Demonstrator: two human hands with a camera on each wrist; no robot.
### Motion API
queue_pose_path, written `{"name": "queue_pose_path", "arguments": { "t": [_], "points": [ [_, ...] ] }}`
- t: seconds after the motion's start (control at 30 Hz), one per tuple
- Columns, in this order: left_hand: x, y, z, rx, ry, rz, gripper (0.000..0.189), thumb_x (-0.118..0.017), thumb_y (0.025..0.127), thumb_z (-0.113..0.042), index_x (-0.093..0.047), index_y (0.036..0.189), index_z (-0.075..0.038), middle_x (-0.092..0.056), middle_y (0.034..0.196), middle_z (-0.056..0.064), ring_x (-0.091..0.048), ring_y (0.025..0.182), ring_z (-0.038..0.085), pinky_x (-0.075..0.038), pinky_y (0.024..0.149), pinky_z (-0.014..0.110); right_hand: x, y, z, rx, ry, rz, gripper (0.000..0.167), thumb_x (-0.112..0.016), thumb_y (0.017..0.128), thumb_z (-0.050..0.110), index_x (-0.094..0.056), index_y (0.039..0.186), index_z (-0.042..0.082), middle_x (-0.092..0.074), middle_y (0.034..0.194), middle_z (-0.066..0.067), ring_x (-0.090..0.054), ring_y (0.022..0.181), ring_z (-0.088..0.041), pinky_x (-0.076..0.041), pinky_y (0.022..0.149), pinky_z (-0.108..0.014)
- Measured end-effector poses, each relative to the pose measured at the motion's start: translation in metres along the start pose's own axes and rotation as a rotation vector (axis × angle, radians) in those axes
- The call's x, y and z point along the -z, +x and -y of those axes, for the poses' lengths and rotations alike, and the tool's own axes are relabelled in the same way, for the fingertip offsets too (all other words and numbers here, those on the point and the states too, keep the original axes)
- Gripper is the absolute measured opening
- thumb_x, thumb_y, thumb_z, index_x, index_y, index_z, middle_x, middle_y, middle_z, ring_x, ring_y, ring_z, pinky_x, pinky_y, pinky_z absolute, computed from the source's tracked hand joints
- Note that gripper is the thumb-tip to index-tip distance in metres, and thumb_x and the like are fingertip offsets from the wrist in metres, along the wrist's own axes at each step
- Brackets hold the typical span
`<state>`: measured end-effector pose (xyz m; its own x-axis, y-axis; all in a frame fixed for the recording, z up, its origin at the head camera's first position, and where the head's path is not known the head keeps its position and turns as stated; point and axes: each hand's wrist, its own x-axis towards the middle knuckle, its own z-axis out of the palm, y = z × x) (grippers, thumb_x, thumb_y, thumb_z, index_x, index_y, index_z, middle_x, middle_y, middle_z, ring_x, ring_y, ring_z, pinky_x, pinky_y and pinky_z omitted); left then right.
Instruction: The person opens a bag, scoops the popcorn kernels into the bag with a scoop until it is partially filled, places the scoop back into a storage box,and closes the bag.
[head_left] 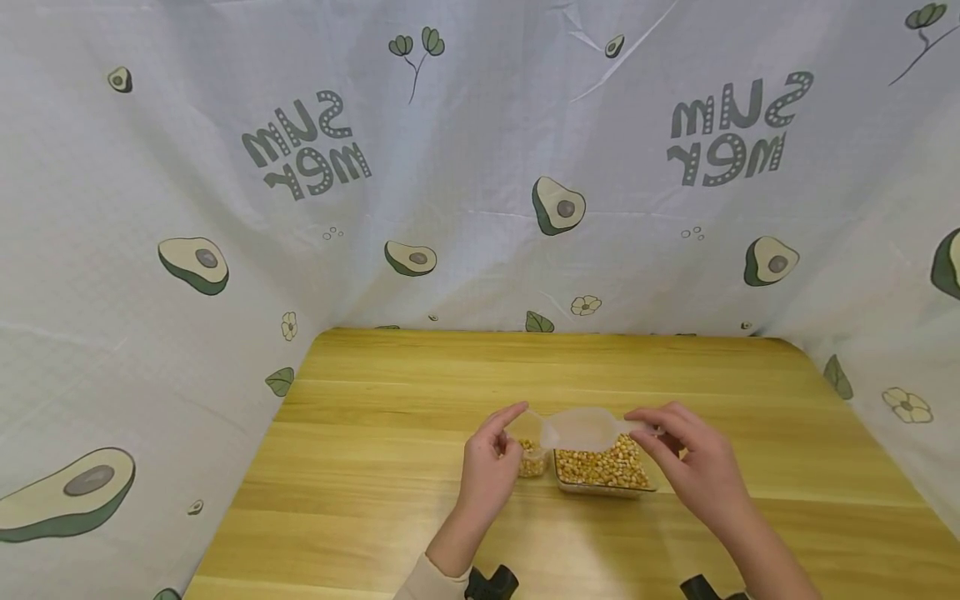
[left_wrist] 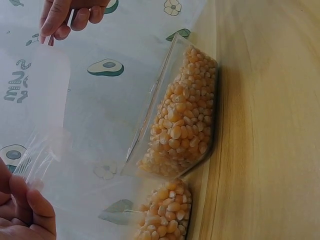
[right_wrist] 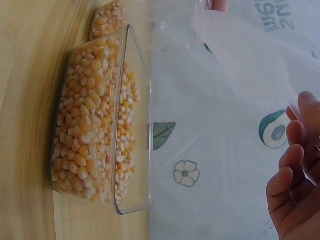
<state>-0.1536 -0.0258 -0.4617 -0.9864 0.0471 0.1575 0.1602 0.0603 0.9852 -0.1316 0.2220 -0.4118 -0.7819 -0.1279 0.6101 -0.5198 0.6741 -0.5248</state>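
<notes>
My left hand [head_left: 489, 467] pinches the top edge of a clear plastic bag [left_wrist: 37, 162]. Corn kernels [left_wrist: 167, 210] fill the bag's lower part, down at the tabletop. With thumb and fingers my right hand [head_left: 697, 462] grips the handle of a translucent white scoop [head_left: 585, 428]. The scoop is held nearly level, and its far end overlaps the bag's mouth by my left fingers. Below it stands a rectangular glass container [right_wrist: 120, 165] heaped with corn kernels [right_wrist: 82, 135], right beside the bag. The scoop's inside is hidden in both wrist views.
The container and bag stand on a wood-grain table [head_left: 375, 467]. A white curtain [head_left: 480, 167] with avocado prints hangs behind the table and along both sides. Black wrist mounts [head_left: 491, 582] show at the bottom of the head view.
</notes>
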Motion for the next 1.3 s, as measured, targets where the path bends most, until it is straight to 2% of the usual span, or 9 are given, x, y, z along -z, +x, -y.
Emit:
{"name": "queue_pose_path", "arguments": {
  "t": [0.5, 0.7, 0.93, 1.1, 1.3],
  "points": [
    [-0.001, 0.000, -0.002, -0.008, -0.001, -0.001, 0.051, -0.045, 0.093, 0.008, -0.068, 0.129, -0.020, -0.061, 0.140, 0.006, -0.029, 0.049, 0.000, -0.028, 0.045, 0.013, -0.002, -0.006, -0.005, -0.017, 0.006, -0.019, 0.026, -0.073, 0.082, -0.006, -0.076, 0.101, 0.012, -0.061, 0.084, 0.011, -0.044, 0.059, 0.001, -0.035, 0.053, -0.013],
    [-0.001, 0.000, -0.002, -0.003, -0.003, -0.001, 0.052, -0.045, 0.093, 0.008, -0.067, 0.130, -0.020, -0.060, 0.140, 0.007, -0.029, 0.050, 0.000, -0.028, 0.045, 0.013, -0.002, -0.009, -0.009, -0.036, 0.033, -0.039, 0.025, -0.073, 0.083, -0.006, -0.076, 0.101, 0.010, -0.064, 0.086, 0.009, -0.050, 0.065, 0.003, -0.041, 0.059, -0.012],
    [-0.001, -0.001, -0.002, 0.003, 0.003, -0.007, 0.052, -0.045, 0.093, 0.008, -0.067, 0.130, -0.020, -0.060, 0.140, 0.006, -0.030, 0.050, 0.001, -0.028, 0.045, 0.012, 0.001, -0.013, -0.013, -0.120, 0.059, -0.072, 0.026, -0.070, 0.085, -0.008, -0.076, 0.103, 0.009, -0.064, 0.096, 0.022, -0.055, 0.076, 0.008, -0.044, 0.068, -0.007],
    [-0.001, 0.000, -0.001, 0.003, 0.001, -0.015, 0.052, -0.046, 0.092, 0.008, -0.067, 0.130, -0.019, -0.059, 0.142, 0.008, -0.031, 0.050, 0.001, -0.029, 0.045, 0.012, 0.006, -0.017, -0.018, -0.194, 0.082, -0.083, 0.023, -0.067, 0.088, -0.007, -0.074, 0.106, 0.005, -0.061, 0.098, 0.026, -0.056, 0.079, 0.009, -0.045, 0.071, -0.005],
    [0.000, 0.000, -0.002, 0.010, -0.011, -0.013, 0.052, -0.047, 0.092, 0.008, -0.067, 0.131, -0.022, -0.059, 0.142, 0.006, -0.031, 0.049, 0.001, -0.028, 0.044, 0.013, 0.013, -0.023, -0.028, -0.233, 0.027, -0.101, 0.023, -0.068, 0.088, -0.005, -0.074, 0.108, 0.005, -0.059, 0.096, 0.029, -0.056, 0.078, 0.013, -0.045, 0.069, -0.003]
  ]
}}
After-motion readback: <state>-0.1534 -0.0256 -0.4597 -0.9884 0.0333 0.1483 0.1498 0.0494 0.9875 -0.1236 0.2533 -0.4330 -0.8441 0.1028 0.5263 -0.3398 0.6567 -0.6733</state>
